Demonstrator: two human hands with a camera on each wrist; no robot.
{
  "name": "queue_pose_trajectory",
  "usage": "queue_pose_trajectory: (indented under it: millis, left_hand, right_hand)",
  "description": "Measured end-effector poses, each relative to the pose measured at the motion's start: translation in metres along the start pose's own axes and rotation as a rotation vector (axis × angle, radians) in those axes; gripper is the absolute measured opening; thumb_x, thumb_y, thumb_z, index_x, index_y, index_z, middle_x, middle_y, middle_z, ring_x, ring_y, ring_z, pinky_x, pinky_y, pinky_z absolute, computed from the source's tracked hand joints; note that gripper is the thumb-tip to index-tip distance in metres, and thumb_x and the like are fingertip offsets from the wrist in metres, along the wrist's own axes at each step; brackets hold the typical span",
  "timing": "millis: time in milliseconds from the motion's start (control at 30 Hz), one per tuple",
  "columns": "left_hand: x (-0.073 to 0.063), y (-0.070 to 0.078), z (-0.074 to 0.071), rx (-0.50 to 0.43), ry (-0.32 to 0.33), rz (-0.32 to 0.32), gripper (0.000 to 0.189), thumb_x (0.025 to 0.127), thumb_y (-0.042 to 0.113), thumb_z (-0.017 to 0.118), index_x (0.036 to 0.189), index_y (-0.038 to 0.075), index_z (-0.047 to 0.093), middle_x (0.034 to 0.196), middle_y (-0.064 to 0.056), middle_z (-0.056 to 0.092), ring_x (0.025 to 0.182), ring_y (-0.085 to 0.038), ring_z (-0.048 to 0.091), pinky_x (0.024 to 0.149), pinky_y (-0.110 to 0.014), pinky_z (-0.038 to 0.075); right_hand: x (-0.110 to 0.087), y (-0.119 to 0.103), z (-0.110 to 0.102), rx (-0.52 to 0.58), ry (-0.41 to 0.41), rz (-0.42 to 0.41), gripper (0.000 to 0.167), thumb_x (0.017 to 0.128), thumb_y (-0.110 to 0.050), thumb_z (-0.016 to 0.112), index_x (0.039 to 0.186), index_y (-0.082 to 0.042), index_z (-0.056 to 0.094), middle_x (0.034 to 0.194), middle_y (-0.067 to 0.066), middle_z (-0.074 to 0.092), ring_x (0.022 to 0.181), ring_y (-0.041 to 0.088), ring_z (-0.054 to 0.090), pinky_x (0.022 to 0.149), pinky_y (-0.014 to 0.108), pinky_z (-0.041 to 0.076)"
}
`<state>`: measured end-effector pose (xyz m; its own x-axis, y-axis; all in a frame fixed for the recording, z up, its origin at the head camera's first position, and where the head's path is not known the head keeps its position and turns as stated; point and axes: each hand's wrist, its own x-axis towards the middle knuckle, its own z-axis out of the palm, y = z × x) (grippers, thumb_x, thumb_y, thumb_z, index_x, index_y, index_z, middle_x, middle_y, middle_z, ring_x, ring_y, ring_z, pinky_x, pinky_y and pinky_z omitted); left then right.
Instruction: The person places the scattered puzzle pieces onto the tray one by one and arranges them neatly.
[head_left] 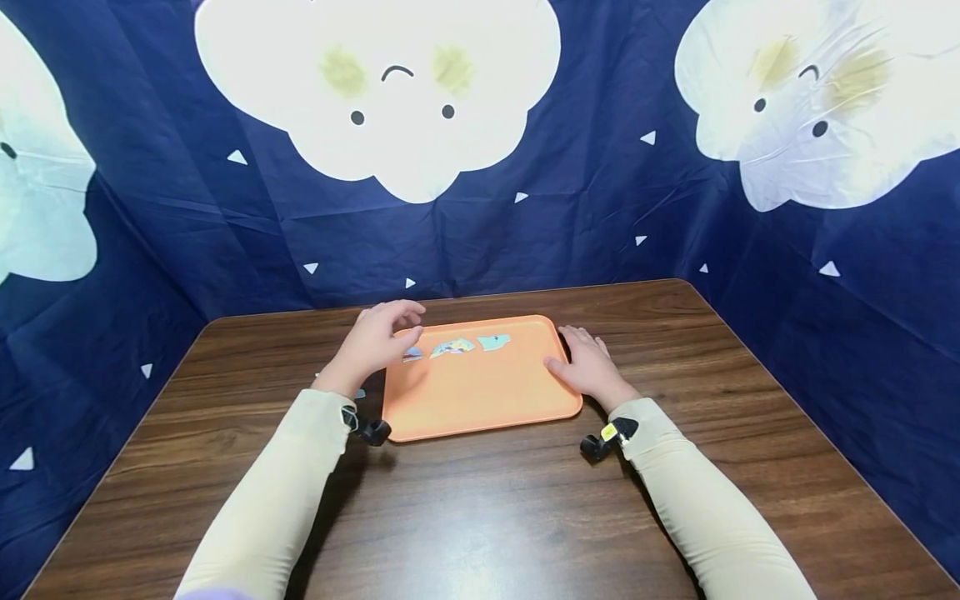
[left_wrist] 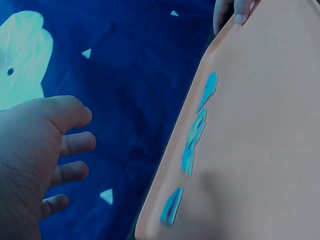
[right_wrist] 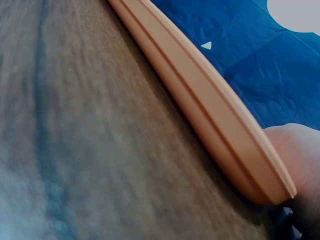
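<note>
An orange tray [head_left: 487, 392] lies on the table. Along its far side sit three flat, irregular picture pieces: a light blue one [head_left: 493, 342], a multicoloured one [head_left: 452, 347] and a darker blue one [head_left: 412, 354] at the left. My left hand [head_left: 378, 337] hovers over the tray's left end, fingers loosely bent and apart; the left wrist view shows nothing in that hand [left_wrist: 40, 145]. At the right edge my right hand [head_left: 592, 367] holds the tray, thumb over the rim and fingers along the outside. The right wrist view shows the tray's side wall [right_wrist: 200, 100], with most of that hand hidden.
A small pale blue piece [head_left: 360, 393] lies on the wooden table [head_left: 480, 508] beside the tray's left edge, partly behind my left wrist. A dark blue curtain [head_left: 600, 233] with white clouds hangs behind the table and at both sides.
</note>
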<state>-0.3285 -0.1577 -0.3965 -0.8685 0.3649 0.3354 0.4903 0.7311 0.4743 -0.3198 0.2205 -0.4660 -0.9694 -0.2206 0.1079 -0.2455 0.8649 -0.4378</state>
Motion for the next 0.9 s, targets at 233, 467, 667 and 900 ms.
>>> queue_pose_trajectory:
  millis: [233,467,667,900]
  left_hand:
    - [-0.023,-0.019,-0.015,0.026,0.014,-0.031,0.029,0.096,0.019,0.066,0.124,0.01,0.066,0.105,-0.007,0.071,0.1,-0.027,0.059,0.096,-0.053,0.037]
    - [-0.045,-0.043,-0.024,0.011,0.032,-0.083,0.029,0.095,0.018,0.066,0.123,0.008,0.065,0.107,-0.008,0.072,0.101,-0.027,0.059,0.085,-0.046,0.044]
    - [-0.06,-0.059,-0.028,-0.013,0.041,-0.086,0.029,0.095,0.013,0.067,0.123,0.006,0.065,0.107,-0.011,0.072,0.102,-0.03,0.061,0.087,-0.047,0.045]
    - [-0.073,-0.07,-0.025,-0.013,0.041,-0.13,0.033,0.095,0.013,0.067,0.126,0.004,0.064,0.108,-0.011,0.071,0.103,-0.031,0.062,0.082,-0.045,0.045]
  right_hand:
    - [0.001,0.0,0.0,0.001,0.0,-0.003,0.076,0.097,-0.044,0.059,0.153,0.002,0.036,0.157,0.026,0.035,0.148,0.045,0.024,0.118,0.063,0.013]
    - [0.003,0.001,0.0,0.002,-0.008,0.001,0.077,0.096,-0.046,0.058,0.153,0.001,0.036,0.158,0.025,0.034,0.149,0.044,0.023,0.119,0.062,0.012]
    - [0.002,0.003,0.001,0.006,-0.005,-0.006,0.077,0.096,-0.045,0.058,0.153,0.002,0.036,0.158,0.026,0.034,0.149,0.045,0.023,0.118,0.063,0.013]
    - [0.001,0.002,0.001,0.003,0.001,-0.011,0.076,0.096,-0.044,0.059,0.152,0.002,0.037,0.157,0.026,0.036,0.148,0.045,0.025,0.118,0.064,0.014]
